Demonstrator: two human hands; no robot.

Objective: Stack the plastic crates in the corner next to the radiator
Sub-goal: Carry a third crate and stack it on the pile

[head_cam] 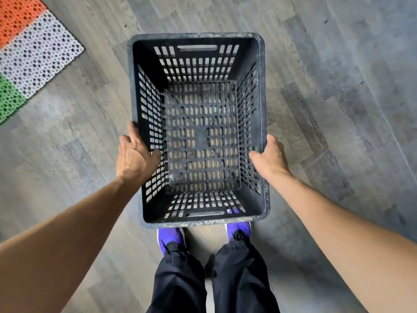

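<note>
A black slotted plastic crate [261, 86] fills the middle of the head view, open side up and empty, with the grey plank floor showing through its base. My left hand [133, 154] grips its left rim, thumb inside the wall and fingers outside. My right hand [268, 157] grips the right rim the same way. The crate's near edge is above my shoes. No radiator, corner or other crate is in view.
A perforated mat [33, 53] with orange, grey and green tiles lies on the floor at the upper left. Grey wood-look flooring [338, 98] spreads around the crate. My purple shoes [171, 238] and dark trousers are below the crate.
</note>
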